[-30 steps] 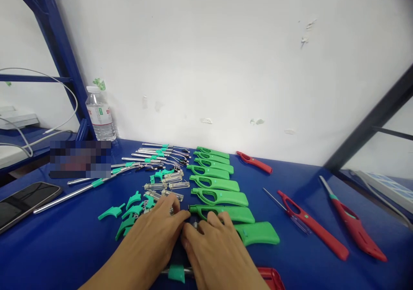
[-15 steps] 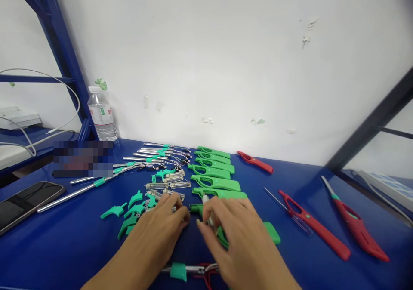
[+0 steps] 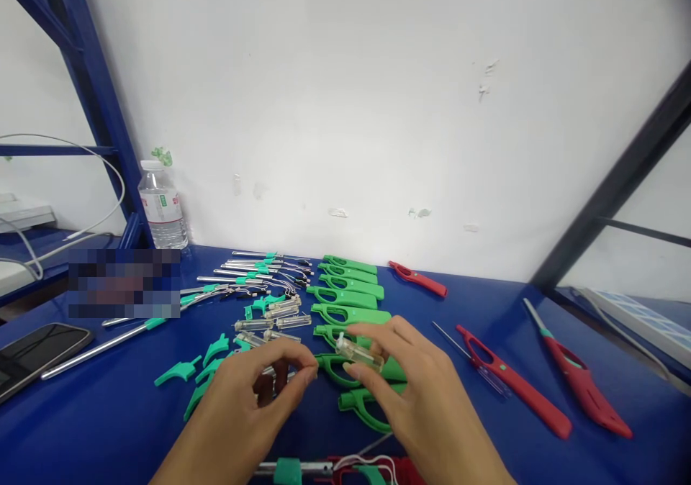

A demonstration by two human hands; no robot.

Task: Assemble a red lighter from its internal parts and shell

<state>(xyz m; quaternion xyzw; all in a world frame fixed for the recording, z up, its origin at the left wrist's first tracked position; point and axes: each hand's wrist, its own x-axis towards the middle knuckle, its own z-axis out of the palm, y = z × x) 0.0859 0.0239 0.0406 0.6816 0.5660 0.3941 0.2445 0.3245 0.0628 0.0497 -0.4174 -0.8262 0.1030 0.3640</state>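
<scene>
My right hand (image 3: 402, 377) pinches a clear plastic lighter tank (image 3: 360, 354) with a white tip, above the column of green lighter shells (image 3: 345, 296). To its left, my left hand (image 3: 259, 391) has thumb and forefinger pressed together; whatever they hold, if anything, is too small to make out. Several more clear tanks (image 3: 294, 321) lie just beyond the left hand, with loose teal triggers (image 3: 178, 372) to its left. At the bottom edge, a metal rod with a teal piece (image 3: 288, 470) and white wires lies beside a red shell, partly cut off.
Metal rods with wires (image 3: 242, 280) lie at the back left. A phone (image 3: 40, 355) and a water bottle (image 3: 162, 208) are on the left. Red lighter parts (image 3: 518, 384) and a red lighter (image 3: 586, 384) lie on the right; a small red shell (image 3: 418, 278) is near the wall.
My right hand has lifted the clear tank and turned it sideways, showing it more fully. My left hand has risen from beside the tanks, its fingertips now together. The view has shifted slightly.
</scene>
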